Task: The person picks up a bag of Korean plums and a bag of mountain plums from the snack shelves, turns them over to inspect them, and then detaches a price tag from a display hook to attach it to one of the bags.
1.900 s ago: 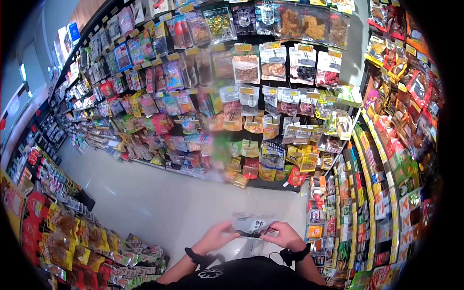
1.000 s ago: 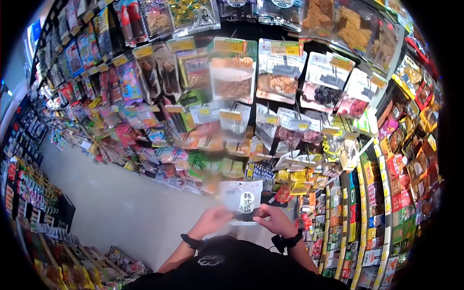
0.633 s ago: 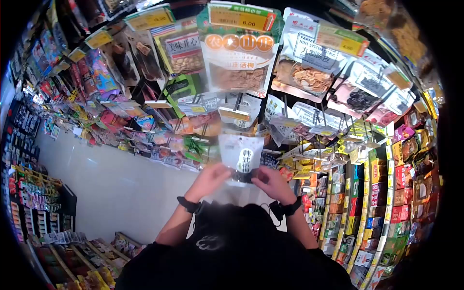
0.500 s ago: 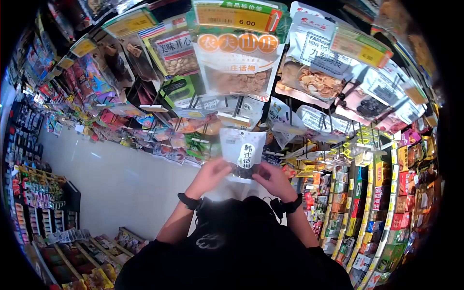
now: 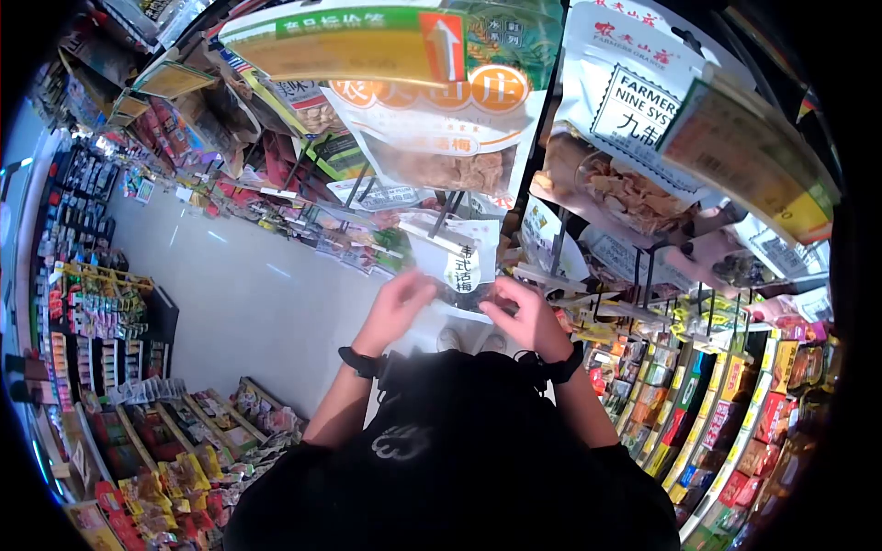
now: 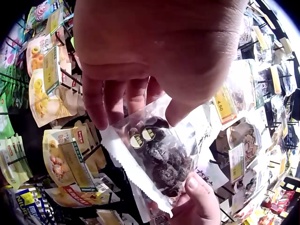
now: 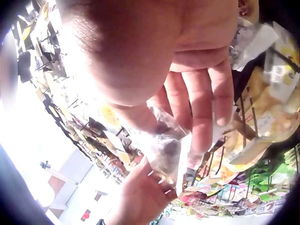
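Observation:
A white pouch point(image 5: 459, 262) with dark lettering and a clear lower part stands upright at the hanging rack, its top among the hooks. The left hand point(image 5: 395, 314) pinches its lower left edge and the right hand point(image 5: 533, 319) its lower right edge. In the left wrist view, dark wrinkled fruit point(image 6: 164, 164) shows through the clear plastic, the left thumb in front and the fingers behind. The right wrist view has the right hand point(image 7: 187, 79) with its thumb on the pouch point(image 7: 166, 150) and its fingers behind it, partly washed out by glare.
A large pouch with orange lettering point(image 5: 441, 138) hangs above behind a price tag point(image 5: 344, 50). More pouches point(image 5: 634, 119) hang to the right. Stepped shelves point(image 5: 735, 422) run down the right side; a low display point(image 5: 175, 459) stands lower left, beside pale floor point(image 5: 248, 294).
Both hands, gripping the pouch, have risen from low over the floor to the rack. The hanging pouches and price tags now look much larger and nearer.

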A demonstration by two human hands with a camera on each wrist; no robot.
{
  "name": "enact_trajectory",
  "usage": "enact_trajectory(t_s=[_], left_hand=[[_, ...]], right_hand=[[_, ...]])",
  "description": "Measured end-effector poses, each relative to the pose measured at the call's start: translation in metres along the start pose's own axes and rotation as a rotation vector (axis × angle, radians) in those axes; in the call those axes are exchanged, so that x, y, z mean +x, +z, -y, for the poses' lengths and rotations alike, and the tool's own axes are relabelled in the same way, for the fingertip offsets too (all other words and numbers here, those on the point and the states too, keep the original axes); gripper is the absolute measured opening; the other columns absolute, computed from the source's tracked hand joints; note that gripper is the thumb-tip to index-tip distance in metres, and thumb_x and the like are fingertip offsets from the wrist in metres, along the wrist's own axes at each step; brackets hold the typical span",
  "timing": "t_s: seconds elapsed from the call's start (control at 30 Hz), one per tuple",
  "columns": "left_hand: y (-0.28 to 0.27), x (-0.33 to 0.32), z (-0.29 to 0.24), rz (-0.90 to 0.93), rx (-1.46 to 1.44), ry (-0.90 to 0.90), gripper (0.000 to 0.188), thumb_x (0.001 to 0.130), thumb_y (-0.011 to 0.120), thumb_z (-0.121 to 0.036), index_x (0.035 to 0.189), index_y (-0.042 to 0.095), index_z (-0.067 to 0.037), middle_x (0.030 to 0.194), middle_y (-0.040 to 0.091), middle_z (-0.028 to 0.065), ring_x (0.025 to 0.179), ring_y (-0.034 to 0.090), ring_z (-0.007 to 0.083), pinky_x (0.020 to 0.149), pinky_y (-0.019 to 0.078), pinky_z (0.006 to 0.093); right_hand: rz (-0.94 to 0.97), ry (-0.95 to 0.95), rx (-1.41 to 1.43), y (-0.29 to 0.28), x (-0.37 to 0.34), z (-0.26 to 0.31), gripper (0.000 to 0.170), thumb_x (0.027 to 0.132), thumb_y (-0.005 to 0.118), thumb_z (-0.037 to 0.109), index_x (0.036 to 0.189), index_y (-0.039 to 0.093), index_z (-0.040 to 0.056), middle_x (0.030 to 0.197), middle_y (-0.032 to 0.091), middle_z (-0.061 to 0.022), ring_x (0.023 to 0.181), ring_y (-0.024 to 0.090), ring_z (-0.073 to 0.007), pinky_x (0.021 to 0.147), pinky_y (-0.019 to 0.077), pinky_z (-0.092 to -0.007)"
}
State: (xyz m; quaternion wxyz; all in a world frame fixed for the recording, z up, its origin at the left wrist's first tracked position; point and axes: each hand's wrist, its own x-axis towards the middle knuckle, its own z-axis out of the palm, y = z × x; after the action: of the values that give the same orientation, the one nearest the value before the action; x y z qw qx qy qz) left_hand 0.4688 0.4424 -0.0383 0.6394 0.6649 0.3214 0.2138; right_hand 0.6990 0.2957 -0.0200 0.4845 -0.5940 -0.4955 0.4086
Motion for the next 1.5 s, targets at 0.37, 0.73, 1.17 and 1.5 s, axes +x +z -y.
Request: enact_trajectory(t_s=[0.37,0.73,1.17,1.5], left_hand=[[0.012,-0.002,-0.001,-0.072,0.052,-0.006,0.021,0.103,0.065,-0.012,0.116,0.059,0.003,0.110,0.071,0.0059,0.098,0.063,0.0107,0.087,0.0515,0.0291],[-0.018,0.018,0.023,0.083,0.026,0.012,0.020,0.104,0.065,-0.014,0.115,0.060,0.001,0.106,0.069,0.0021,0.095,0.061,0.0094,0.085,0.0497,0.0269],[-0.042,0.060,-0.005,0.241,0.407,0.182,0.027,0.099,0.069,-0.022,0.110,0.063,0.002,0.093,0.070,0.0134,0.086,0.070,0.0223,0.078,0.0558,0.0340],[-0.102,0.036,-0.076,0.597,0.637,0.138,0.039,0.098,0.068,-0.025,0.130,0.065,-0.003,0.095,0.074,0.0165,0.084,0.072,0.0309,0.075,0.0563,0.0384]], right_hand=[[0.071,0.053,0.022,-0.012,0.008,-0.012,0.026,0.097,0.072,0.014,0.117,0.065,-0.0005,0.087,0.070,-0.0026,0.081,0.064,-0.0094,0.074,0.0506,-0.0270],[0.016,0.092,-0.041,0.004,0.009,-0.008,0.022,0.097,0.071,0.010,0.116,0.065,-0.0005,0.095,0.072,-0.0043,0.086,0.066,-0.0111,0.079,0.0527,-0.0281],[-0.329,0.074,-0.255,0.024,-0.004,0.003,0.045,0.096,0.070,0.025,0.134,0.062,0.0023,0.112,0.073,-0.0197,0.103,0.073,-0.0292,0.086,0.0579,-0.0389],[-0.277,0.025,-0.334,0.022,-0.040,0.097,0.019,0.093,0.069,0.003,0.112,0.073,0.0007,0.101,0.077,-0.0134,0.098,0.074,-0.0289,0.088,0.0563,-0.0354]])
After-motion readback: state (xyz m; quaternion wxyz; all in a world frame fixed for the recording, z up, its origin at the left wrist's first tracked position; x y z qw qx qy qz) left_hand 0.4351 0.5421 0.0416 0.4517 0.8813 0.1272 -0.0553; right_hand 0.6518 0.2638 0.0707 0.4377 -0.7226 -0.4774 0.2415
